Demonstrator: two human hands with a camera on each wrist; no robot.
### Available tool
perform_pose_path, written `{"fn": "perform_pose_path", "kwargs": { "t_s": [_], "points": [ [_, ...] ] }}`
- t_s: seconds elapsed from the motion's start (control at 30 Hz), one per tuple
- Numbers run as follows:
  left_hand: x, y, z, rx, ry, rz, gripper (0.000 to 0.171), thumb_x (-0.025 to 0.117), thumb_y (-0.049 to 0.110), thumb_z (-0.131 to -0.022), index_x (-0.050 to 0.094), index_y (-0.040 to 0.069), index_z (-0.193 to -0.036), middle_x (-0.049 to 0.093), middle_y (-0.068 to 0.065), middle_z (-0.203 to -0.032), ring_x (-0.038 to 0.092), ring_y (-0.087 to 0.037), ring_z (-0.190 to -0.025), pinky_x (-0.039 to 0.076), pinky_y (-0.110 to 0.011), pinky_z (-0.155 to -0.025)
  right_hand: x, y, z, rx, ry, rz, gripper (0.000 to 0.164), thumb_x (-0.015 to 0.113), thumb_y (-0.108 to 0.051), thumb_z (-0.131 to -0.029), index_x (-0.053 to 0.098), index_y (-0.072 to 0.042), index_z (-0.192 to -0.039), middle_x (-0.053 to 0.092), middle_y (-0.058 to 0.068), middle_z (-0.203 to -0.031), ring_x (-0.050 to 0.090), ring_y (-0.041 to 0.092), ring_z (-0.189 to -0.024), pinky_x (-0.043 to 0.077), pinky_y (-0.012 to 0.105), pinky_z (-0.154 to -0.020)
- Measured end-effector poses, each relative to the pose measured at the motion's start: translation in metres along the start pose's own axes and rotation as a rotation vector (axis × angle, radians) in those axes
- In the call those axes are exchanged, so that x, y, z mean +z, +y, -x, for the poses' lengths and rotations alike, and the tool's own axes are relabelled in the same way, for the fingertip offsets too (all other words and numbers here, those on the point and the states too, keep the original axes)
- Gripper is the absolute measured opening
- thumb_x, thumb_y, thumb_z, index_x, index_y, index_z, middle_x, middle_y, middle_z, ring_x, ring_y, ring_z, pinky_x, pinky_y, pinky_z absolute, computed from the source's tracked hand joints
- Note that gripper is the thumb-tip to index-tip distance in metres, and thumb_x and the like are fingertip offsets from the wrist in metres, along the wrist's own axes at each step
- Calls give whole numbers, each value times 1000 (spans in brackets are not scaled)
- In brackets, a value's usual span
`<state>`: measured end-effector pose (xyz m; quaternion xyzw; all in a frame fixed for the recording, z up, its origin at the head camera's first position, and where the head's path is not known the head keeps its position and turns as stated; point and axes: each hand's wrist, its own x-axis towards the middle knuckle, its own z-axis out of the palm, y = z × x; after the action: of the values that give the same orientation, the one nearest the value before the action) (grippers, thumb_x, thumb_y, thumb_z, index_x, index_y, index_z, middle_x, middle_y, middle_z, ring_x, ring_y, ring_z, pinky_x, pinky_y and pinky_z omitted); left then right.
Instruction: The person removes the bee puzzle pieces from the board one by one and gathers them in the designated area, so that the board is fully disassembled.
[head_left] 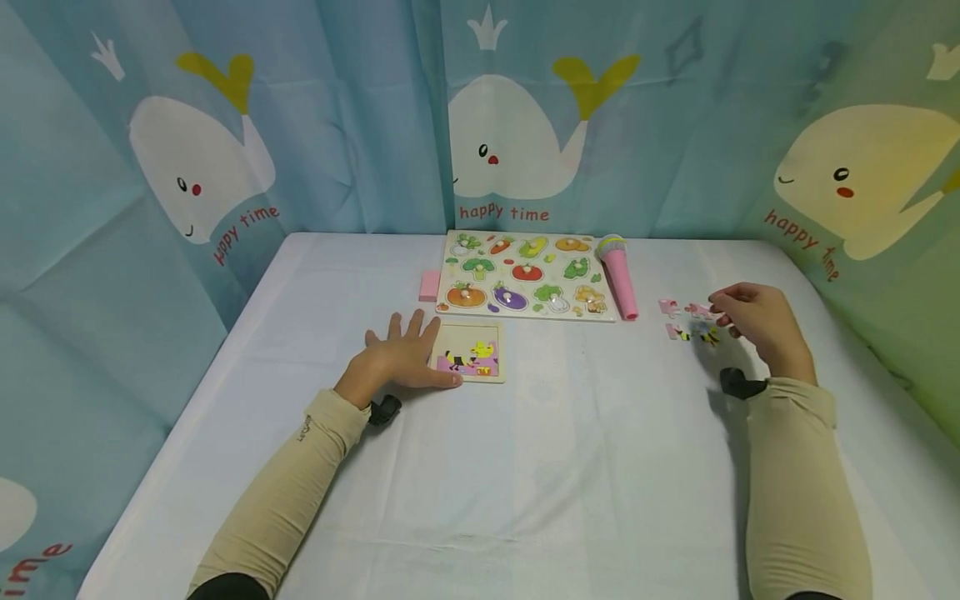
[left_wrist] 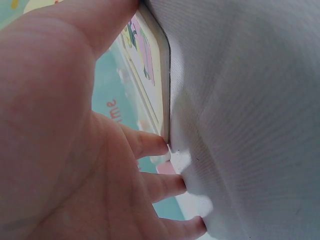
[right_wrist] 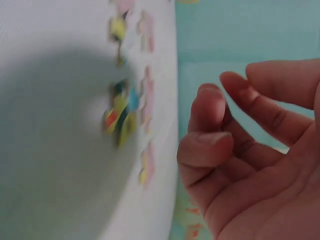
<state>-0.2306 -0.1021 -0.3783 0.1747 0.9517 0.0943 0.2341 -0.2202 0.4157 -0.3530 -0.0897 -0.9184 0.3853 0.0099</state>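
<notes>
My left hand (head_left: 401,354) lies with fingers spread at the left side of a small wooden jigsaw tray (head_left: 459,335). Its thumb reaches along the tray's near edge, and a fingertip is right at the rim in the left wrist view. Pink, yellow and black picture pieces (head_left: 480,364) fill the lower part of the tray. Over at the right, my right hand (head_left: 765,325) hovers above several loose jigsaw pieces (head_left: 669,307), fingers loosely bent with nothing between them. A yellow and black striped piece (right_wrist: 121,117) is blurred beside that hand in the right wrist view.
Behind the tray lies a vegetable peg board (head_left: 503,273), with a pink block (head_left: 429,286) at its left edge and a pink toy microphone (head_left: 621,283) along its right. White cloth (head_left: 570,467) covers the table; a whale-print curtain (head_left: 360,125) encloses its back and sides.
</notes>
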Motion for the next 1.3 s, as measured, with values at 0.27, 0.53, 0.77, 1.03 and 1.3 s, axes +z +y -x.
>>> {"fn": "perform_pose_path", "kwargs": {
  "t_s": [0.27, 0.53, 0.77, 1.03, 1.3],
  "points": [
    [1, 0, 0, 1, 1, 1, 117, 63, 73, -94, 6, 10, -173, -5, -20, -178, -6, -53, -160, 4, -83, -115, 17, -23, -3, -108, -33, -108, 47, 55, -29, -113, 60, 14, -131, 69, -8, -93, 64, 10, -82, 56, 26, -70],
    [0, 1, 0, 2, 2, 2, 117, 63, 73, -94, 5, 10, -173, -6, -20, -178, -7, -53, -159, 4, -83, -116, 35, -49, -2, -145, -70, -57, 45, 56, -34, -112, 64, 8, -129, 71, 6, -98, 63, 23, -83, 53, 30, -70],
    [0, 2, -1, -1, 0, 1, 117, 63, 73, -95, 4, 10, -173, -6, -20, -178, -8, -52, -160, 3, -82, -116, 53, -71, -1, -198, -157, -7, 41, 54, -29, -113, 65, 6, -130, 71, 17, -105, 62, 30, -89, 53, 34, -70],
    [-1, 2, 1, -8, 0, 12, 116, 64, 72, -95, 5, 10, -173, -6, -20, -178, -7, -52, -160, 3, -82, -116, 75, -91, 1, -278, -241, -48, 33, 60, -21, -111, 65, 9, -125, 70, 17, -99, 64, 25, -85, 52, 32, -71],
    [1, 2, 1, -8, 4, 6, 116, 63, 72, -94, 5, 9, -173, -5, -21, -178, -6, -53, -160, 4, -83, -115, 97, -112, 7, -362, -299, -21, 29, 63, -21, -110, 69, 5, -122, 72, 16, -102, 66, 27, -88, 51, 31, -69]
  ]
}}
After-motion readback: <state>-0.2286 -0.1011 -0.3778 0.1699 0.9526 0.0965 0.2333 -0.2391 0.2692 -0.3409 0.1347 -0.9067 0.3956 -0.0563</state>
